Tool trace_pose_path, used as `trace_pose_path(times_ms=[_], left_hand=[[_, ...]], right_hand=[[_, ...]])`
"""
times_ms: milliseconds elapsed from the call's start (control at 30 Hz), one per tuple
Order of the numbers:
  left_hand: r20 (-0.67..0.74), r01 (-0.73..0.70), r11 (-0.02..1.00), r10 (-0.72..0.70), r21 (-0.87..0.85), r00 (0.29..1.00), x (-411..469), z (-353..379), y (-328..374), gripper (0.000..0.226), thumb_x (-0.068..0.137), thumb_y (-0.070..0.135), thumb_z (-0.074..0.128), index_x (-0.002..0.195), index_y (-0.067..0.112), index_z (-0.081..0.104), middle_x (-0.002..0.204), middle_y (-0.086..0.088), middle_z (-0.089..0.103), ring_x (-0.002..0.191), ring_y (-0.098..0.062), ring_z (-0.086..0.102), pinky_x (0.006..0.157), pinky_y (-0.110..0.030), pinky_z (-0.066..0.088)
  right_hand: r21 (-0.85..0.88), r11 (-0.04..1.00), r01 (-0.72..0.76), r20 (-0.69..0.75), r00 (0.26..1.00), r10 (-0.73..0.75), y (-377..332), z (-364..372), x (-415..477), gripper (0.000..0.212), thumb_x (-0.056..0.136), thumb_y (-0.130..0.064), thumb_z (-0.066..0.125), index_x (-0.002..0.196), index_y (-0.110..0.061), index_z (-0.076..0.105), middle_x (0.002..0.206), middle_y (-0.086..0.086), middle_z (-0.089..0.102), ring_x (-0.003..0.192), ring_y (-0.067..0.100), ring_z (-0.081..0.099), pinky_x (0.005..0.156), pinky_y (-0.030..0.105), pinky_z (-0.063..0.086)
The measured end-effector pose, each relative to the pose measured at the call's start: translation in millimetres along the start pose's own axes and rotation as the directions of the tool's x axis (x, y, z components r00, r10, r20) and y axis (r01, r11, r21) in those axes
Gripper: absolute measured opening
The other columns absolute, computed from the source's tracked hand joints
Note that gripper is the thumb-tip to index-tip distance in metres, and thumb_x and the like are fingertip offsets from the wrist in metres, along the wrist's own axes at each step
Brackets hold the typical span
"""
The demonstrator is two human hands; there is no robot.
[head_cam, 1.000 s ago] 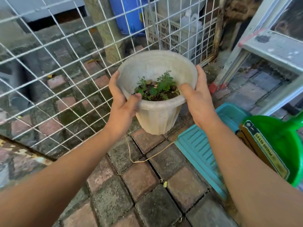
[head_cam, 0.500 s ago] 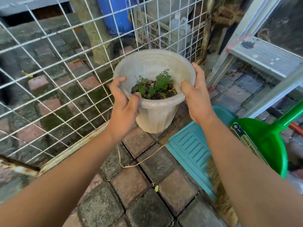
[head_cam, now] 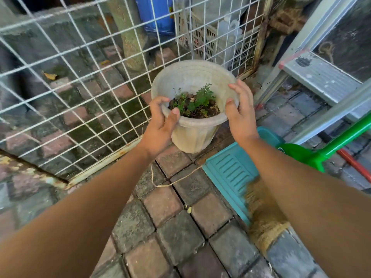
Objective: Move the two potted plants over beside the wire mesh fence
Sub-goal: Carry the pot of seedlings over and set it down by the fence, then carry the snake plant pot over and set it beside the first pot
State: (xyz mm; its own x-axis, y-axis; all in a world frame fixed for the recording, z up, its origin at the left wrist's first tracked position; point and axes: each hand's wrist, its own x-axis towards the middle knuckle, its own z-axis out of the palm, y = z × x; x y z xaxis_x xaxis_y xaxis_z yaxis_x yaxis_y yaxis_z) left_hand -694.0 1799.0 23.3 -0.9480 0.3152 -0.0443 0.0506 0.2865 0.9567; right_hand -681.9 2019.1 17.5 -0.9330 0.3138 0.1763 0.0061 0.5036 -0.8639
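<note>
Nearest, at 5 o'clock, grass broom bristles [head_cam: 265, 219] lie over a teal dustpan [head_cam: 230, 173] on the brick paving [head_cam: 176, 227]; a green handle [head_cam: 341, 141] runs off toward 3 o'clock. A dry stem [head_cam: 174, 180] lies on the bricks just short of the pot. Left hand [head_cam: 158, 133] and right hand [head_cam: 241, 115] flank the potted plant [head_cam: 192, 115], fingers spread loose; the left thumb looks to touch the rim, the right hand sits just off it, neither gripping. The pot stands on the paving beside the wire mesh fence [head_cam: 80, 93], which runs from 9 to 12 o'clock. A stepladder [head_cam: 321, 77] crowds 2 o'clock. Beyond the mesh, a blue barrel [head_cam: 156, 15] and white crate [head_cam: 202, 41].
</note>
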Motion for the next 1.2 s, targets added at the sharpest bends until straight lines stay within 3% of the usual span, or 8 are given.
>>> trace_pose_path(times_ms=[133,333,467,567,733,800,1000,1200], left_hand=[[-0.089,0.267,0.957,-0.258,0.114,0.962,-19.1,-8.1,66.1,0.058,0.114,0.029,0.039,0.162,0.020,0.008,0.155,-0.024,0.040,0.122,-0.029,0.047,0.116,-0.038,0.042],[-0.110,0.391,0.920,-0.385,0.037,0.916,-105.0,-98.4,227.0,0.064,0.107,0.030,0.061,0.157,0.033,0.021,0.156,-0.006,0.027,0.147,-0.029,0.030,0.128,-0.054,0.032],[-0.159,0.372,0.928,-0.370,-0.020,0.915,-198.8,-190.0,359.1,0.052,0.090,0.049,0.067,0.131,0.058,0.037,0.152,0.001,0.040,0.148,-0.034,0.044,0.122,-0.063,0.043],[-0.270,0.347,0.932,-0.363,-0.105,0.892,-276.4,-255.8,460.4,0.053,0.091,0.052,0.076,0.134,0.044,0.046,0.144,-0.001,0.048,0.136,-0.032,0.057,0.114,-0.058,0.052],[-0.471,0.298,0.951,-0.302,-0.085,0.829,-392.7,-347.6,573.6,0.041,0.091,0.026,0.079,0.117,0.035,0.048,0.115,0.011,0.056,0.096,0.023,0.056,0.096,-0.026,0.052],[-0.535,0.296,0.950,-0.304,-0.102,0.789,-429.4,-378.8,603.5,0.039,0.097,0.016,0.075,0.122,0.028,0.047,0.116,0.008,0.052,0.103,0.015,0.056,0.090,-0.014,0.053],[-0.740,0.220,0.970,-0.226,-0.108,0.634,-533.3,-487.8,665.5,0.035,0.093,0.022,0.065,0.121,0.035,0.048,0.132,-0.015,0.054,0.128,-0.035,0.055,0.111,-0.042,0.052],[-0.869,0.180,0.983,-0.121,-0.038,0.480,-619.8,-623.3,662.8,0.035,0.104,0.009,0.067,0.124,0.030,0.048,0.118,0.004,0.051,0.115,-0.003,0.053,0.085,-0.002,0.048]], right_hand=[[-0.394,0.913,-0.108,0.161,0.970,0.184,-52.5,-38.9,-3.8,0.055,0.100,-0.047,0.053,0.150,-0.024,0.048,0.167,-0.002,0.036,0.149,0.037,0.042,0.121,0.059,0.036],[-0.375,0.923,-0.088,0.347,0.910,0.228,-209.6,-107.0,-36.3,0.053,0.096,-0.018,0.068,0.148,-0.020,0.054,0.157,0.011,0.050,0.142,0.038,0.050,0.116,0.051,0.043],[-0.304,0.953,0.004,0.493,0.856,0.154,-370.4,-150.6,-62.0,0.052,0.096,-0.012,0.070,0.146,-0.018,0.056,0.154,0.012,0.053,0.142,0.033,0.050,0.115,0.040,0.038],[-0.218,0.974,0.060,0.580,0.811,0.080,-497.6,-173.3,-80.1,0.049,0.096,-0.011,0.071,0.143,-0.016,0.058,0.148,0.007,0.056,0.135,0.022,0.050,0.111,0.033,0.036],[-0.007,0.982,0.189,0.622,0.770,-0.144,-686.7,-176.5,-116.1,0.041,0.095,-0.010,0.071,0.134,-0.011,0.059,0.140,0.010,0.058,0.129,0.019,0.052,0.106,0.029,0.037],[0.097,0.957,0.272,0.658,0.704,-0.267,-750.0,-164.3,-130.2,0.043,0.096,-0.011,0.069,0.137,-0.012,0.057,0.142,-0.001,0.054,0.130,0.010,0.046,0.110,0.026,0.034],[0.252,0.848,0.467,0.718,0.497,-0.487,-919.3,-91.6,-174.6,0.045,0.096,-0.015,0.069,0.140,-0.016,0.056,0.138,-0.001,0.051,0.126,0.007,0.045,0.103,0.022,0.039],[0.406,0.771,0.491,0.691,0.387,-0.610,-1042.1,13.2,-227.1,0.034,0.099,-0.018,0.068,0.127,-0.032,0.054,0.135,-0.013,0.049,0.125,0.000,0.043,0.107,0.024,0.033]])
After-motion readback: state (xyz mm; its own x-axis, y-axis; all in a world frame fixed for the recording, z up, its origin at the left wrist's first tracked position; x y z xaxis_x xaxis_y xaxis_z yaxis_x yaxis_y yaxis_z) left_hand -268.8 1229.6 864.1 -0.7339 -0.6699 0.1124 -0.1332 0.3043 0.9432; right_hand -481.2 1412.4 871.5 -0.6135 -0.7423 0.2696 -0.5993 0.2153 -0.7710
